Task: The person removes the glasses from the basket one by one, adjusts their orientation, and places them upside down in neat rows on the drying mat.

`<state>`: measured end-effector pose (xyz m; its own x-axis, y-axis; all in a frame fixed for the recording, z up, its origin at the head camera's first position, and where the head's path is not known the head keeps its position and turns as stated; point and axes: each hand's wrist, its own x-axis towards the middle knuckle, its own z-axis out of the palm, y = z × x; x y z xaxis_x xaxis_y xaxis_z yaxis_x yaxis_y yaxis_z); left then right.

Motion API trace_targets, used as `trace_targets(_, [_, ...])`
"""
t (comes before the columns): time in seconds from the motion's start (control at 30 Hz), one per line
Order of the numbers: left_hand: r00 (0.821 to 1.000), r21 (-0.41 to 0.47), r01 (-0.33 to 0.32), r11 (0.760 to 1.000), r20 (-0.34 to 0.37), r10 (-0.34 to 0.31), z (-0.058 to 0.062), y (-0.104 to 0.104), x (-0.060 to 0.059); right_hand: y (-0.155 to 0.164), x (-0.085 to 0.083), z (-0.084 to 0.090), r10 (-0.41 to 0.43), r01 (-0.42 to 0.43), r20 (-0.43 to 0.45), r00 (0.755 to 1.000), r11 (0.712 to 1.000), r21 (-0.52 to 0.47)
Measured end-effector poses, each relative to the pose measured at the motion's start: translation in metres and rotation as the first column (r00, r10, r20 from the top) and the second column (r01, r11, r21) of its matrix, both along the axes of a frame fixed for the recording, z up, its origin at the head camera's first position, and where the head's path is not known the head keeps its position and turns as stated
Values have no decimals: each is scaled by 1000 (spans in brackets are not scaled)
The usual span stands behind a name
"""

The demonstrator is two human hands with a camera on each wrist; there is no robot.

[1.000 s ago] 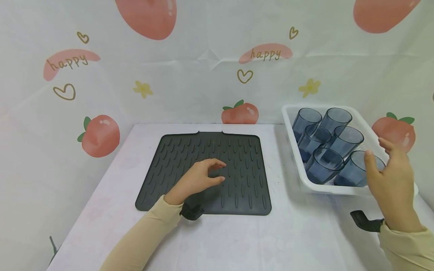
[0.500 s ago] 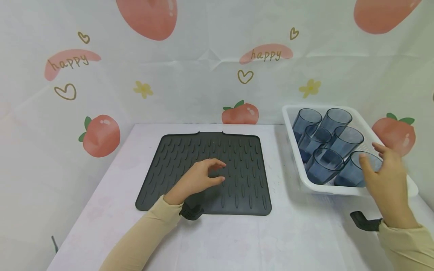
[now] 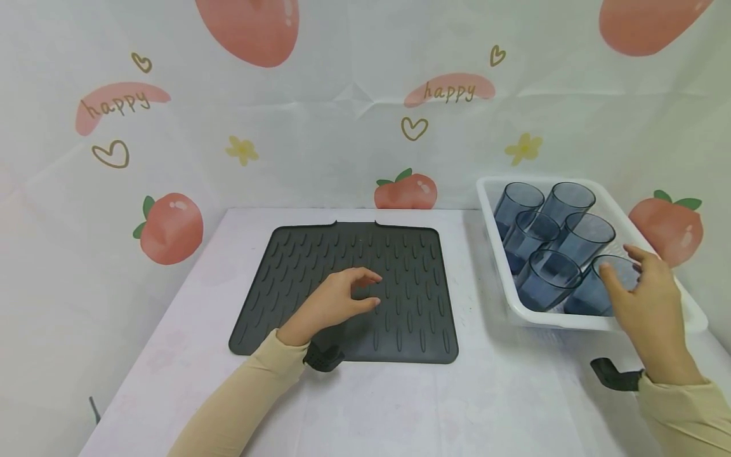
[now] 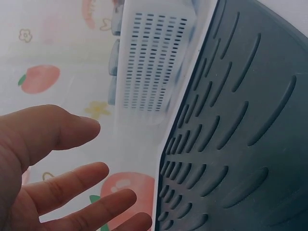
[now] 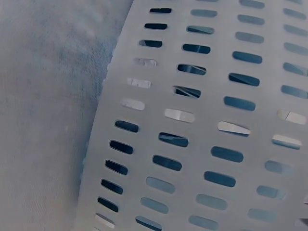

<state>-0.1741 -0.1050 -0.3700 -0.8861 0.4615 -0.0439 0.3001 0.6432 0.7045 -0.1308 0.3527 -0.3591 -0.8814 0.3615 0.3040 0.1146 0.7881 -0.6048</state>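
Observation:
Over the dark grey drying mat [image 3: 411, 317], my left hand [image 3: 334, 298] hovers with thumb and fingers spread apart and nothing between them. In the left wrist view the same hand [image 4: 72, 178] shows separated, relaxed fingers. My right hand [image 3: 648, 311] reaches over the front right corner of a white basket [image 3: 571, 320]. Its thumb and fingers are spread at the rim of the nearest right blue glass tumbler [image 3: 588, 297]; whether they touch it I cannot tell. Other blue tumblers [image 3: 548, 279] stand tilted in the basket. The right wrist view shows only the basket's slotted wall [image 5: 192, 139].
A white cloth-covered table [image 3: 400, 406] carries the mat at centre and the basket at right. Behind rises a white backdrop [image 3: 320, 158] printed with peaches. The basket's back left corner is close to that backdrop. Black wrist straps [image 3: 617, 374] stick out beside both wrists.
My right hand has moved left and slightly down, from the basket's right side to the rim of the front right tumbler. The left hand has stayed in place.

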Motion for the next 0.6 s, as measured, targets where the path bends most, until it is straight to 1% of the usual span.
trace_targets(0.27, [1000, -2, 7, 1000, -14, -7, -2, 0, -2, -2, 0, 1, -1, 0, 51, 999, 1000, 18])
trace_targets(0.6, [1000, -2, -1, 1000, -6, 1, -1, 0, 0, 0, -2, 5, 15, -22, 168, 986, 999, 39])
